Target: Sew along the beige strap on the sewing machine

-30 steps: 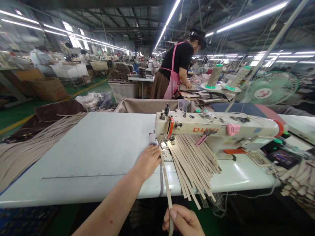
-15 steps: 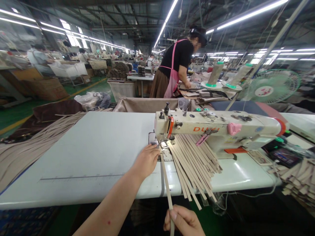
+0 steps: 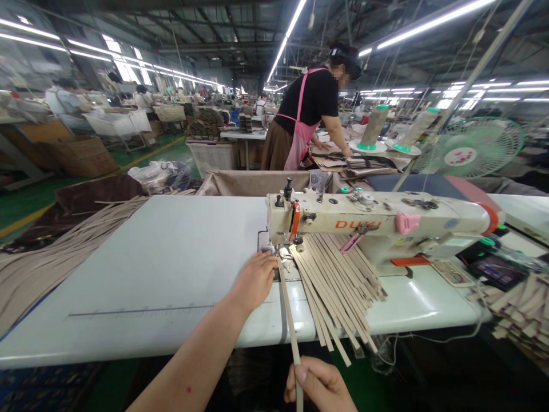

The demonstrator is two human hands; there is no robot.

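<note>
A long beige strip (image 3: 289, 312) runs from under the needle area of a white sewing machine (image 3: 313, 220) down over the table's front edge. My right hand (image 3: 319, 383) pinches its lower part between thumb and fingers, below the table edge. My left hand (image 3: 256, 280) lies flat beside the needle, fingers stretched forward, the fingertips close to the metal plate and the edge of the strip. Under the machine arm, right of the held strip, several loose beige strips (image 3: 338, 286) lie fanned out, some hanging past the edge.
Long strips (image 3: 64, 252) hang over the table's (image 3: 180, 252) left side. More short strips (image 3: 525, 315) are piled at the right. Behind the table stand a fabric-lined bin (image 3: 257, 180), thread cones (image 3: 375, 129) and a green fan (image 3: 472, 151). A co-worker (image 3: 304, 114) in a pink apron leans over another table.
My hands keep nearly the same places, the right still pinching the strip. The co-worker's arm has reached further right and down over the other table.
</note>
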